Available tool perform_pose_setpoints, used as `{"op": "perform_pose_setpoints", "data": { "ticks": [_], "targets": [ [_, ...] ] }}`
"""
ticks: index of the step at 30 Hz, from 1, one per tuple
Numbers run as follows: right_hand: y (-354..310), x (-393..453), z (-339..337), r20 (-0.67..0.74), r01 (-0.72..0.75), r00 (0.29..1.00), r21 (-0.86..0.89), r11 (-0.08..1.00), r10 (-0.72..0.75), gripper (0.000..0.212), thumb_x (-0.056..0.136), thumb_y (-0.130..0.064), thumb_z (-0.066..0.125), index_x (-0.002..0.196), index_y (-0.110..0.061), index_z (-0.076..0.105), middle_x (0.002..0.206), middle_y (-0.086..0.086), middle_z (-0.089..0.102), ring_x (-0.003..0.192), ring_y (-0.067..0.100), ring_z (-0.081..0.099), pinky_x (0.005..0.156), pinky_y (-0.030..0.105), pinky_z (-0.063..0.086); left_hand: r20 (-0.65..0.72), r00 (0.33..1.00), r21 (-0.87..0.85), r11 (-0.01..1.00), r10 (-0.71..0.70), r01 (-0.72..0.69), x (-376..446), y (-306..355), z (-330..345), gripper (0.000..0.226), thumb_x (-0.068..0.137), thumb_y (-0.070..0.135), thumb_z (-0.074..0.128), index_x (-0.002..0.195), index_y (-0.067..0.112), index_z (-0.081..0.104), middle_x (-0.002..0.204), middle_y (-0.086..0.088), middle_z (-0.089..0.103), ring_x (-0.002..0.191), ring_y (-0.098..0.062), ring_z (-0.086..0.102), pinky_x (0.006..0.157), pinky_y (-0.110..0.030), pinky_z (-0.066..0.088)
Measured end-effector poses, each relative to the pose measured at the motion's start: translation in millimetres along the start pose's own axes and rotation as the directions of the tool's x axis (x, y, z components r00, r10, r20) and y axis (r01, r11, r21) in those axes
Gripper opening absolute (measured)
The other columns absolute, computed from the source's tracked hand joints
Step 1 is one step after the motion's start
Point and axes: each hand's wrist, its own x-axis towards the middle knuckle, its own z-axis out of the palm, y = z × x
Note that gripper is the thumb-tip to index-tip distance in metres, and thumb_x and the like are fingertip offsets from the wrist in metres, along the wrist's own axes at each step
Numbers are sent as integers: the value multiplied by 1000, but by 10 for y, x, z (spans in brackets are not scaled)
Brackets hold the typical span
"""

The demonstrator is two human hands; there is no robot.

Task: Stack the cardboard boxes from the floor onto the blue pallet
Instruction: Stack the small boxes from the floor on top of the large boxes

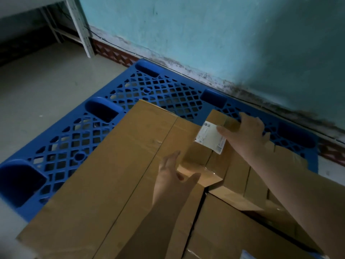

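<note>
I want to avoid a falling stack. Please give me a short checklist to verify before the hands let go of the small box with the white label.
1. Right hand on the small box, at its far edge: ok.
2. Left hand on its near corner: ok.
3. Small box rests flat on the boxes below: cannot tell.
4. Large box lies flat beside it: ok.
5. Free room on the blue pallet toward the wall: ok.
6. White label facing up, readable: ok.
</note>
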Motion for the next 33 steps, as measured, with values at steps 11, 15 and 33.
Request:
{"op": "perform_pose_setpoints", "data": {
  "ticks": [11,15,33],
  "targets": [
    [-1629,-2316,902,2,684,619,489,541,-785,64,60,-44,74,114,-13,58,106,0,60,102,12,48,90,29,36,-546,819,-76,984,-177,162,-1116,-1224,-1630,54,68,30,75,117,31,52,109,7,52,83,-2,56,67,-25,45],
    [-1869,-3211,1543,200,603,476,634,483,-857,64,64,-28,77,120,-9,54,112,6,58,104,14,46,88,19,33,-620,690,-270,927,-374,260,-1647,-1974,-2041,46,66,32,76,106,38,54,108,-6,61,84,-24,63,70,-42,54],
    [-2253,-4519,3933,740,514,373,337,789,-560,109,68,-45,76,147,-22,5,156,3,14,141,22,17,111,36,21,-488,257,-600,534,-834,595,-2750,-4353,-2357,84,69,31,75,134,7,30,137,-18,43,121,-37,44,95,-38,39]
  ]
}}
